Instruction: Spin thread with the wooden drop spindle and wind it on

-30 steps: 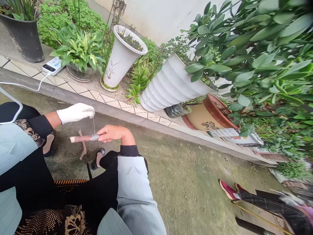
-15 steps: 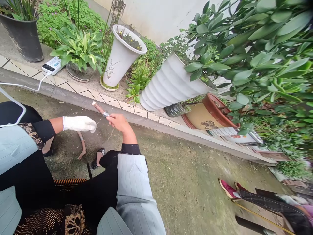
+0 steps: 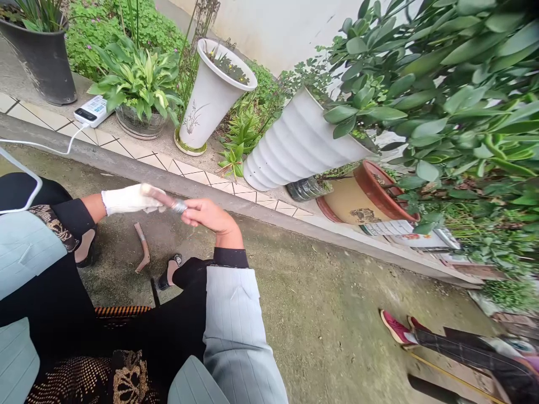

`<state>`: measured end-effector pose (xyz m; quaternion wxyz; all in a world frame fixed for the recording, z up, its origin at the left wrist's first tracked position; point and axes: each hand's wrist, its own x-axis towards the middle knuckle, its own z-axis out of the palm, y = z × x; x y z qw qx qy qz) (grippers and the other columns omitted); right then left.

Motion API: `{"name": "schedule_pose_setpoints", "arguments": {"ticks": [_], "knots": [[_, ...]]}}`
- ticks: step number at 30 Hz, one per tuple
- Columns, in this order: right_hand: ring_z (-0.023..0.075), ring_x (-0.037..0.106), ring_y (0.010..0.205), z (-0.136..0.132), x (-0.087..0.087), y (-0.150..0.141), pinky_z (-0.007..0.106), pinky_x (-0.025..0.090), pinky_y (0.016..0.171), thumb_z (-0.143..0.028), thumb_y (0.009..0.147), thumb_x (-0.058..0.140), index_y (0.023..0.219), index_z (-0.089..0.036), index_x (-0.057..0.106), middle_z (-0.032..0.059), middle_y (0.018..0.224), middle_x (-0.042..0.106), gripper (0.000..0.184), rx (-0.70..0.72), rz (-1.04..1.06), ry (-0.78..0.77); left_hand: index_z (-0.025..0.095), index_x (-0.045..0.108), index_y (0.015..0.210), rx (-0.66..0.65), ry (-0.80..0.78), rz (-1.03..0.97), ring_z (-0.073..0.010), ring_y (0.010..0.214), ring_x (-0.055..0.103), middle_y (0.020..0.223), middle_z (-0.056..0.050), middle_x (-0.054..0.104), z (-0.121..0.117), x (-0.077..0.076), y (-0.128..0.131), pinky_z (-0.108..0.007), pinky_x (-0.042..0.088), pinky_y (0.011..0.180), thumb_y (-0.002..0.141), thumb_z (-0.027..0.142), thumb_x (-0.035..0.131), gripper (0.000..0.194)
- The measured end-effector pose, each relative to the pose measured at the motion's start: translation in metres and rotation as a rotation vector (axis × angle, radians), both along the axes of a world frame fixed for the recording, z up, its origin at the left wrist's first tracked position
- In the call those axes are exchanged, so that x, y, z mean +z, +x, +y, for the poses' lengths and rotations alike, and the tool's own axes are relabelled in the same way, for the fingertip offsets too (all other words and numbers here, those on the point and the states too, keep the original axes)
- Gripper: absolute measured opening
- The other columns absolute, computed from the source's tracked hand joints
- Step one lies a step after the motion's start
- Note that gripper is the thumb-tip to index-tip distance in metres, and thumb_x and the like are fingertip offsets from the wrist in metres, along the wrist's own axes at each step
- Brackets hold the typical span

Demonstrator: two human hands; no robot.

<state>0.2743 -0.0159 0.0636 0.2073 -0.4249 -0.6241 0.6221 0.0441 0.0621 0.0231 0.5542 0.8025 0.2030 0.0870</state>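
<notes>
My left hand (image 3: 130,200) wears a white glove and lies under the near end of a pinkish wooden stick (image 3: 159,196), which touches the glove's fingers. My bare right hand (image 3: 208,216) pinches the stick with its fingertips, just beside a tight coil of silver wire (image 3: 179,206) wound around it. Any loose strand of wire is too thin to make out here. A short, bent wooden stick (image 3: 142,247) lies on the concrete below my hands.
My sandalled feet (image 3: 168,272) rest on the concrete. A kerb (image 3: 177,188) and tiled ledge run behind, holding a white power bank (image 3: 92,110) and large potted plants. At lower right stands a person's pink shoes (image 3: 398,328).
The stick has swung left, its near end now meeting the white glove. My left hand has moved up against it, and the thin wire visible earlier no longer shows.
</notes>
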Motion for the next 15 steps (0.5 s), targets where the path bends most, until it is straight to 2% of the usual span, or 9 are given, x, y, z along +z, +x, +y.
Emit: {"name": "schedule_pose_setpoints", "arguments": {"ticks": [3, 4, 6, 8, 10, 13, 15], "knots": [[0.0060, 0.037, 0.049, 0.002, 0.003, 0.015, 0.021, 0.030, 0.048, -0.054, 0.079, 0.058, 0.092, -0.016, 0.056, -0.0039, 0.064, 0.048, 0.040, -0.520, 0.191, 0.146, 0.012, 0.062, 0.085, -0.021, -0.062, 0.002, -0.0092, 0.055, 0.043, 0.072, -0.003, 0.058, -0.004, 0.003, -0.001, -0.020, 0.036, 0.052, 0.089, 0.048, 0.043, 0.040], [0.0061, 0.037, 0.048, 0.005, 0.000, 0.019, 0.021, 0.030, 0.047, -0.054, 0.079, 0.058, 0.091, -0.017, 0.055, -0.0039, 0.064, 0.048, 0.039, -0.625, 0.174, 0.155, 0.012, 0.062, 0.085, -0.066, -0.071, 0.006, -0.0090, 0.056, 0.043, 0.073, -0.003, 0.058, -0.007, 0.004, -0.001, -0.020, 0.036, 0.053, 0.090, 0.046, 0.044, 0.039], [0.0064, 0.038, 0.047, 0.010, -0.009, 0.024, 0.021, 0.030, 0.046, -0.051, 0.078, 0.059, 0.081, -0.017, 0.054, -0.0030, 0.063, 0.049, 0.034, -0.715, 0.027, 0.125, 0.012, 0.061, 0.084, -0.154, -0.072, -0.005, -0.0093, 0.061, 0.044, 0.076, -0.003, 0.059, -0.011, 0.008, -0.001, -0.019, 0.037, 0.058, 0.091, 0.040, 0.045, 0.033], [0.0070, 0.041, 0.047, 0.014, -0.020, 0.025, 0.021, 0.031, 0.046, -0.046, 0.080, 0.057, 0.072, -0.017, 0.051, -0.0021, 0.062, 0.051, 0.030, -0.688, -0.199, 0.084, 0.011, 0.060, 0.083, -0.209, -0.055, -0.021, -0.0101, 0.067, 0.045, 0.078, -0.002, 0.059, -0.014, 0.011, -0.001, -0.019, 0.038, 0.064, 0.091, 0.034, 0.046, 0.029], [0.0077, 0.043, 0.048, 0.015, -0.027, 0.022, 0.022, 0.032, 0.049, -0.040, 0.083, 0.054, 0.071, -0.017, 0.053, -0.0016, 0.061, 0.053, 0.027, -0.581, -0.458, 0.060, 0.010, 0.060, 0.081, -0.241, -0.027, -0.016, -0.0103, 0.069, 0.045, 0.077, -0.002, 0.059, -0.015, 0.014, -0.002, -0.019, 0.038, 0.066, 0.090, 0.030, 0.046, 0.026], [0.0085, 0.044, 0.050, 0.014, -0.031, 0.009, 0.023, 0.029, 0.051, -0.036, 0.084, 0.055, 0.071, -0.017, 0.058, -0.0008, 0.061, 0.057, 0.023, -0.317, -0.811, 0.036, 0.009, 0.060, 0.080, -0.258, 0.026, 0.030, -0.0101, 0.069, 0.044, 0.076, -0.001, 0.058, -0.014, 0.016, -0.002, -0.018, 0.038, 0.066, 0.089, 0.027, 0.045, 0.024], [0.0089, 0.044, 0.051, 0.011, -0.029, -0.002, 0.024, 0.028, 0.052, -0.035, 0.083, 0.057, 0.070, -0.017, 0.059, -0.0003, 0.060, 0.058, 0.022, -0.112, -0.920, 0.001, 0.009, 0.060, 0.080, -0.232, 0.060, 0.063, -0.0097, 0.068, 0.044, 0.076, -0.001, 0.057, -0.013, 0.016, -0.003, -0.018, 0.037, 0.066, 0.089, 0.027, 0.045, 0.025]]}}
